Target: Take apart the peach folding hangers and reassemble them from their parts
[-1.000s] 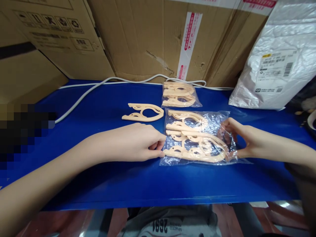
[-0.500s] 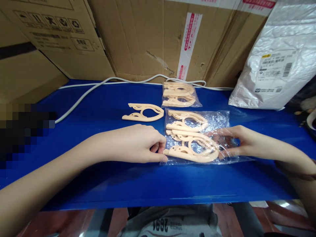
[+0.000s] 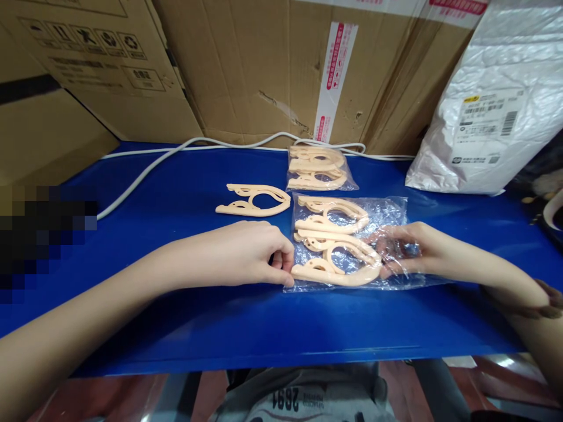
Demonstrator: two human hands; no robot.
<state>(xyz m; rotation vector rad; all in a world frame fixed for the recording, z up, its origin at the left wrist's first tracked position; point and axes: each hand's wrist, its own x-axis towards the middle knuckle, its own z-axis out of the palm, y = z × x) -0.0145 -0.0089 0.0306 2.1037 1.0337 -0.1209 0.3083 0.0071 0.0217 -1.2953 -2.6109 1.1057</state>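
Note:
On the table lies a clear plastic bag [image 3: 391, 214] with peach folding clothes hangers inside. One hanger [image 3: 329, 214] is at its far side; the nearer hanger [image 3: 352, 278] lies below it, its curved end toward the right. My left hand [image 3: 246, 252] pinches the bag's near left edge, beside that hanger's tip. From the right, my right hand [image 3: 411, 249] reaches in under the film, with thumb and fingers around the nearer hanger's curved end. Film glare partly hides these fingertips. Beyond my left hand, a loose folding hanger [image 3: 270, 209] lies unwrapped.
Behind the hangers is another bagged set [image 3: 323, 176]. A white cable [image 3: 149, 176] runs along the back, before large cardboard boxes [image 3: 259, 70]. At the right stands a white mailing bag [image 3: 475, 152]. The blue table [image 3: 264, 334] ends just in front of me.
My right hand has moved slightly left, and the nearer hanger's curved end has shifted left with it inside the bag. My left hand keeps its pinch at the bag's edge.

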